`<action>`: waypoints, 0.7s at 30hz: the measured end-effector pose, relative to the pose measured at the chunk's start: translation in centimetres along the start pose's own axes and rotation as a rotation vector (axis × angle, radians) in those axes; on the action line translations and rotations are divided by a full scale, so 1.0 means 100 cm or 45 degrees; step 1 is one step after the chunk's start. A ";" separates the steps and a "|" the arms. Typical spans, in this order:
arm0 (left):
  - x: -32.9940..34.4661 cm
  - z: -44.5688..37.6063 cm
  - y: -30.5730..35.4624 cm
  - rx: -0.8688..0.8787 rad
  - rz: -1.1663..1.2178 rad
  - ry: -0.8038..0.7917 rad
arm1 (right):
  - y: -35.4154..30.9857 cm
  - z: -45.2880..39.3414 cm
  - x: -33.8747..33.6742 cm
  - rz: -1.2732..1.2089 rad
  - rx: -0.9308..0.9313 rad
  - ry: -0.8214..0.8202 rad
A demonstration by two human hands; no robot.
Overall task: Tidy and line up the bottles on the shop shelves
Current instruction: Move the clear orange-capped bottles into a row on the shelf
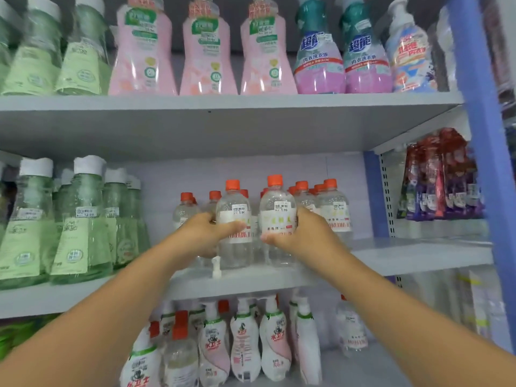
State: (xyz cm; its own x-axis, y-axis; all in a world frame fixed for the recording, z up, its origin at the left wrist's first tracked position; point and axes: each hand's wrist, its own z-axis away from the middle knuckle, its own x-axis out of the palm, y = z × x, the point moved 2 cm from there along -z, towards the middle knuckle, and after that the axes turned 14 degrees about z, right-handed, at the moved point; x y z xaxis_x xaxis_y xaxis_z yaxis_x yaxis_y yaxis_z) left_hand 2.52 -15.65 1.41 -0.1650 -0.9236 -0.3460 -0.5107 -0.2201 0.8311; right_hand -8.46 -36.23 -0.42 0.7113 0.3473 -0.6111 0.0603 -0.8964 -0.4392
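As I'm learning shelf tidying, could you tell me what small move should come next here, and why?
Probably slide both bottles forward to the shelf edge: the left hand grips one clear bottle, the right hand another, both set back from it.

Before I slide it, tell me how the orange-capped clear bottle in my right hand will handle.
The clear bottle looks tall and narrow-based, so it may tip if pushed high. Its smooth plastic probably slides easily on the shelf. It seems full, so likely fairly heavy.

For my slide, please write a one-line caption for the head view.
Left hand and right hand each grip a clear orange-capped bottle on the middle shelf.
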 end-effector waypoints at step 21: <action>0.007 -0.058 -0.017 -0.122 0.053 -0.170 | -0.010 -0.066 0.014 1.183 -0.270 0.246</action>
State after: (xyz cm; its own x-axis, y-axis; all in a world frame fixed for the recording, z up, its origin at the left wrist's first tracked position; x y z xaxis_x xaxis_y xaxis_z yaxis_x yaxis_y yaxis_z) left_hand 8.13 -17.71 2.27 -0.2981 -0.8841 -0.3599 -0.4191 -0.2176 0.8815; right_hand -2.95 -36.67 3.52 0.6407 -0.5579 -0.5276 -0.4714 -0.8281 0.3032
